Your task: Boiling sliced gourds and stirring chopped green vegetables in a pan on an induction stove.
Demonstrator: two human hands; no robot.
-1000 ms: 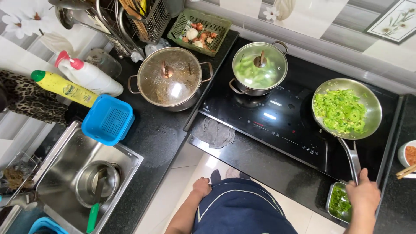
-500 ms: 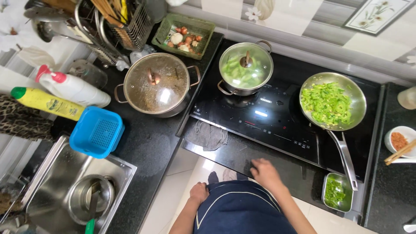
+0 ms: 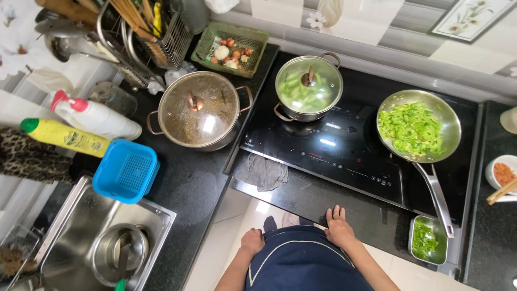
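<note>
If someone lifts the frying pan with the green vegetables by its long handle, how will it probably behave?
The frying pan would probably feel front-heavy, since its bowl is full of chopped greens and the handle is long and thin. It may tip forward and spill. The shiny metal handle could be slippery.

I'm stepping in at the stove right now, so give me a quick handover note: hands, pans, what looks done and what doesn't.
Right hand: empty, flat on the counter edge before the cooktop.
Left hand: empty, at the waist.
Frying pan: chopped greens, uncovered, handle toward you.
Small lidded pot: greens inside.
Large lidded pot: on the counter.
Done: greens are in the pans.
Left: nobody is holding or stirring the pan.
</note>
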